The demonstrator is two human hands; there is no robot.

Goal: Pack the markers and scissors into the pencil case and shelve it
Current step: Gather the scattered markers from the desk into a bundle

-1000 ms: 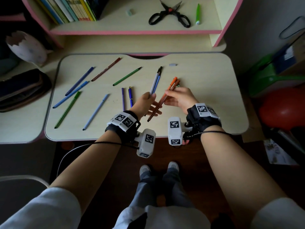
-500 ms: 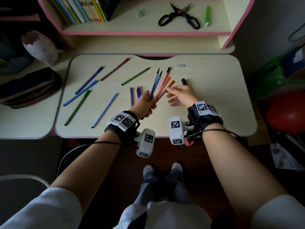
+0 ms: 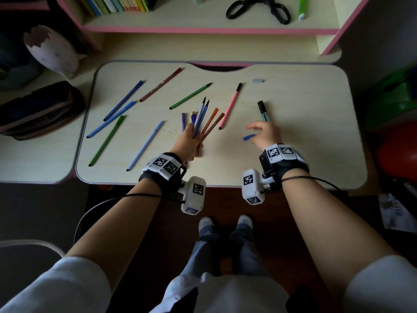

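Your left hand [image 3: 189, 141] has its fingers curled tight round a bundle of thin felt-tip markers [image 3: 204, 119], grey-blue, orange and brown, their tips fanning out toward 12 and 1 o'clock above the pale wooden desk [image 3: 304, 136]. Your right hand [image 3: 267, 134] hovers low over the desk with its fingers loose and spread, gripping nothing that shows. A short blue piece [image 3: 248, 137] pokes out from under it at 9 o'clock; whether your fingers touch it cannot be told.

The next pick probably turns on two markers near that free hand. The thick green marker with a black cap [image 3: 262, 110] lies just beyond your fingertips at 12 o'clock, with its long axis pointing almost straight away from you. The slim pink felt-tip marker with a black cap [image 3: 229, 106] lies at 11 o'clock, slanted from 1 to 7 o'clock, between your two hands. Your right hand is the nearer to both, and it is the empty one.

More thin markers lie scattered at 9 to 10 o'clock of your left hand. The dark soft pencil case [image 3: 40, 109] sits well apart at far 9 o'clock, and the black-handled scissors [image 3: 257, 7] rest on the pink-edged shelf [image 3: 203, 30] at 12 o'clock, unpacked.
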